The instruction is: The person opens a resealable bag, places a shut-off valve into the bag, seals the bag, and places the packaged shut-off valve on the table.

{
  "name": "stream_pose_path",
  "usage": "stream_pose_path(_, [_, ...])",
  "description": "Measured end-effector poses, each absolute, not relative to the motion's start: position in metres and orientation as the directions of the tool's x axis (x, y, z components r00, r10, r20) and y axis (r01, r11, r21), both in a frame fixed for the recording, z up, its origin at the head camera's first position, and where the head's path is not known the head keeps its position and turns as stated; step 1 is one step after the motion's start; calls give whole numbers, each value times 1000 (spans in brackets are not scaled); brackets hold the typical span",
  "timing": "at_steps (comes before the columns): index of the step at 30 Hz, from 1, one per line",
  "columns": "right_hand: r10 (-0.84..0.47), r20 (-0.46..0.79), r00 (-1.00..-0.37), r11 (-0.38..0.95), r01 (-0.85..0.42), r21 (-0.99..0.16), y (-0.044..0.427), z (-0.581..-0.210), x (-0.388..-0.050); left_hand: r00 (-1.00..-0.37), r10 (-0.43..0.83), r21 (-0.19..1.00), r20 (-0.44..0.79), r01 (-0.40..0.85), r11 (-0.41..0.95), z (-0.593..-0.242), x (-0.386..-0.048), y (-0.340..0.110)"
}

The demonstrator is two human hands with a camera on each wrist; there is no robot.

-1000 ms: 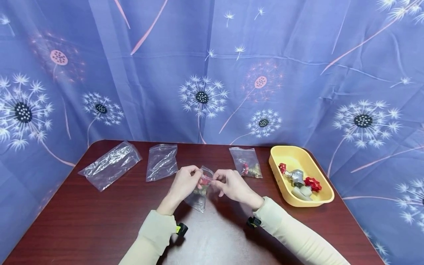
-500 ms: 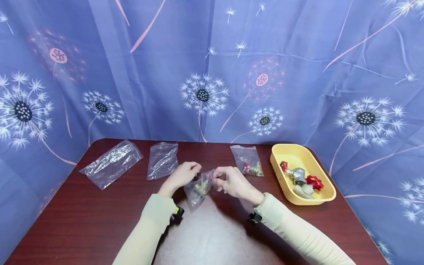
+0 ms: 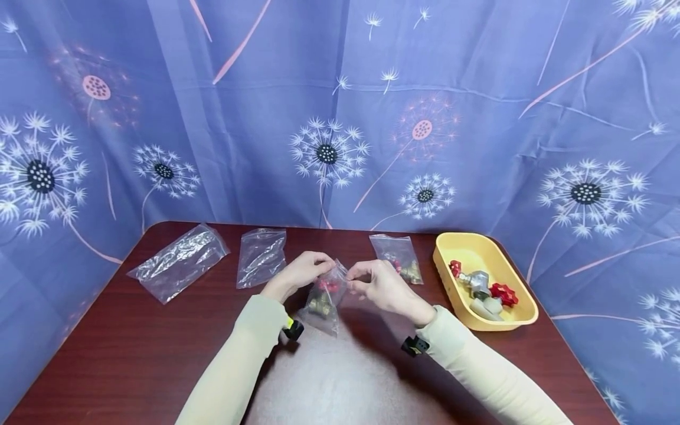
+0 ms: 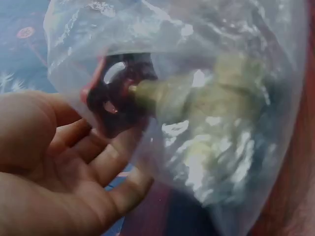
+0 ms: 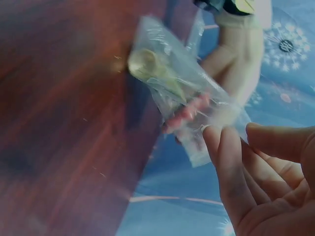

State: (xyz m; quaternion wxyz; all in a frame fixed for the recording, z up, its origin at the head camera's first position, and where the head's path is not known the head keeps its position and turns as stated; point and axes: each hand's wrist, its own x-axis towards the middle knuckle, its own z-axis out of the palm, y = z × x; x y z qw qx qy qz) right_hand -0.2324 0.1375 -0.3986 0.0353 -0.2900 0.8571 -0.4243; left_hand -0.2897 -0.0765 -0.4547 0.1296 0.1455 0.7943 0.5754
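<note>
A clear zip bag (image 3: 330, 321) hangs between my hands over the middle of the table. Inside it is a brass valve (image 4: 206, 98) with a red handwheel (image 4: 118, 93); in the head view the wheel is at the upper part of the bag. My left hand (image 3: 300, 274) holds the bag by its upper left edge, its fingers close beside the handwheel in the left wrist view. At the upper right edge, my right hand (image 3: 382, 289) pinches the plastic between thumb and fingers (image 5: 229, 157). Whether the bag's seal is closed cannot be made out.
Behind my right hand lies another zip bag (image 3: 393, 249) with red and brass parts. A yellow tub (image 3: 441, 271) at the right holds a grey metal valve (image 3: 478, 282), red handwheels and pale pieces. Two flat clear bags (image 3: 183, 262) lie at the back left.
My left hand came off the bag's top half a second ago and now holds its upper left edge. The bag swung left and now hangs more upright; my right hand kept its pinch.
</note>
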Motion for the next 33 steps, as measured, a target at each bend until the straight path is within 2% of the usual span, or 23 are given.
stream_pose_path(4, [-505, 233, -831, 478, -494, -727, 142, -389, -235, -954, 300, 988, 19, 65, 143, -451, -282, -84])
stream_pose_path(8, [-477, 279, -833, 488, -515, -705, 148, -384, -240, -965, 247, 990, 87, 111, 86, -445, -271, -90])
stream_pose_path(14, [-419, 318, -850, 465, -502, -730, 158, -380, -247, -967, 167, 968, 190, 213, 132, -437, -252, -90])
stream_pose_path(20, [-415, 288, -863, 443, -468, -765, 164, -374, -243, -952, 135, 936, 274, 296, 191, -427, -235, -90])
stream_pose_path(26, [-460, 321, -828, 402, -517, -756, 168, -377, -240, -955, 141, 929, 260, 287, 233, -428, -229, -93])
stream_pose_path(33, [-465, 362, -808, 420, -561, -714, 166, -398, -244, -962, 160, 954, 221, 247, 167, -443, -232, -90])
